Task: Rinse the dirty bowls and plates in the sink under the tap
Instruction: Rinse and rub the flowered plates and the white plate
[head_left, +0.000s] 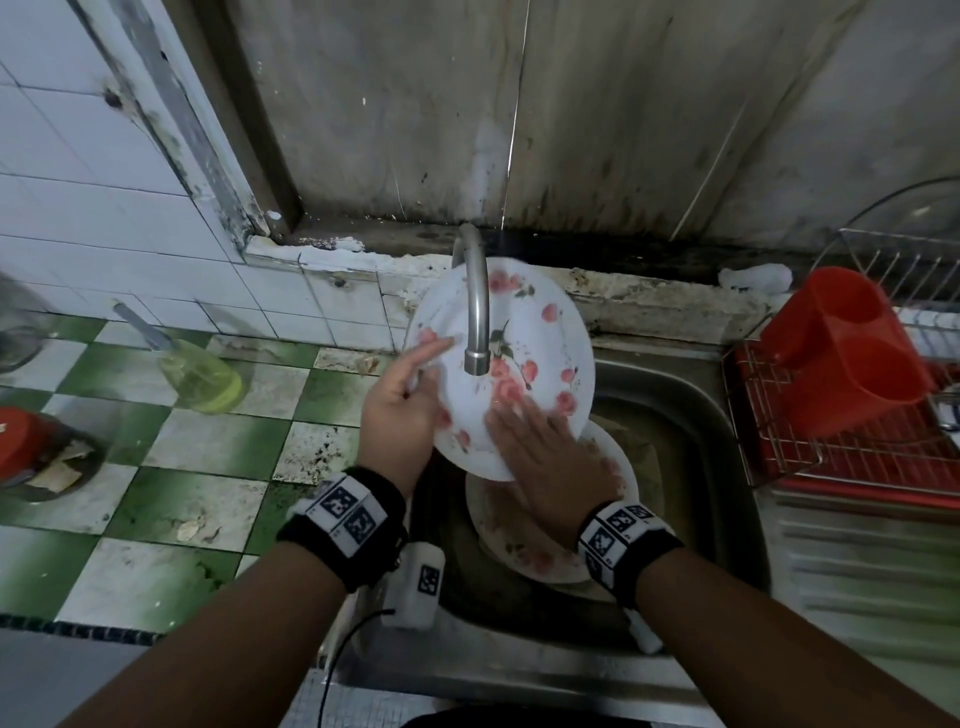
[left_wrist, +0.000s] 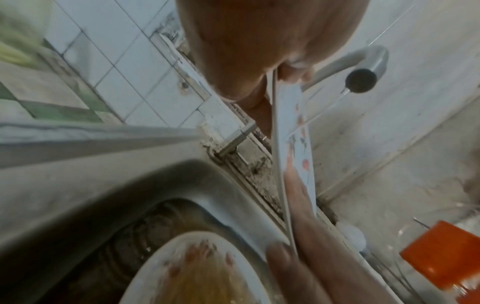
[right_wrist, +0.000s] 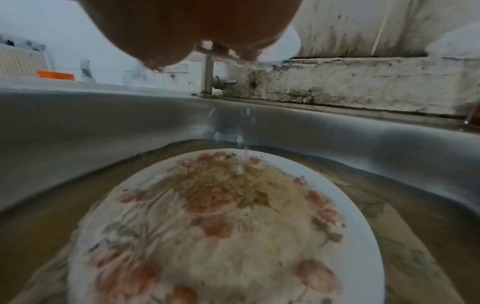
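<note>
A white plate with pink flowers (head_left: 540, 332) is held tilted above the sink (head_left: 691, 415), directly under the spout of the tap (head_left: 475, 312). Its rim at nine o'clock is gripped by the left hand (head_left: 400, 400), the thumb laid across the face and the fingers curled behind the edge. The face of the plate at about five o'clock is pressed by the right hand (head_left: 540, 447), whose fingers are stretched out flat and close together.

Below it, a second flowered plate (right_wrist: 226, 236) is seen lying in the basin, smeared with brownish residue; thin drops of water are seen falling onto its far edge in the right wrist view. Murky water is held around it in the sink.

At three o'clock from the sink, a red cutlery holder (head_left: 852, 348) is set in a wire dish rack (head_left: 779, 457). At nine o'clock, a bottle of yellow-green liquid (head_left: 200, 374) is seen on the green-and-white tiled counter (head_left: 156, 452).
</note>
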